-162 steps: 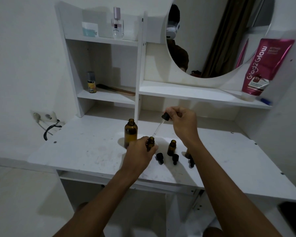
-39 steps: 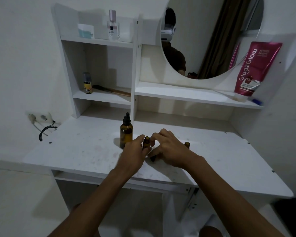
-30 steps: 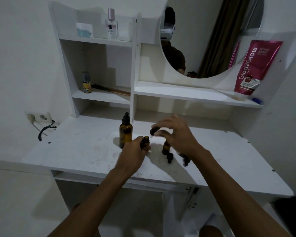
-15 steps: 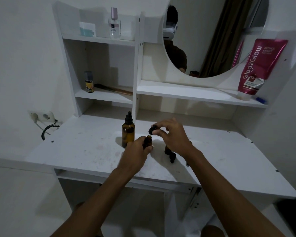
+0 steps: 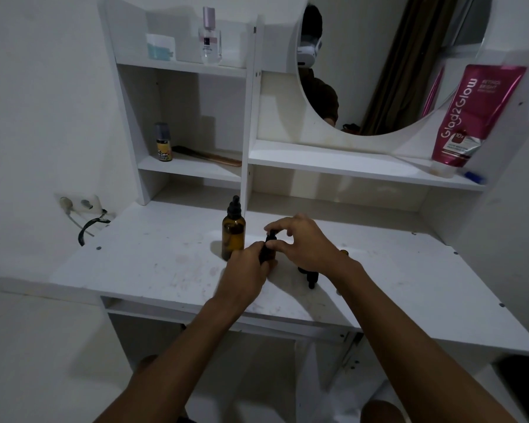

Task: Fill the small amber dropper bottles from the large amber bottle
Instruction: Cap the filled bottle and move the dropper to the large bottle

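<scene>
Lowered dropper cap (image 5: 271, 236) from mid-air onto small dropper bottle (image 5: 268, 255); pinched it with right hand (image 5: 306, 242), gripped bottle with left hand (image 5: 247, 267). Judged it filled, ready for sealing

I log the white desk top (image 5: 153, 270): smudged and scuffed, with screw heads near its edges. The large amber bottle (image 5: 233, 238) stands on it, upright, dropper cap on. Just right of it is a small amber dropper bottle (image 5: 268, 251), base hidden. Further right are a loose black dropper cap (image 5: 312, 277) and a second small bottle (image 5: 344, 253), mostly hidden.
</scene>
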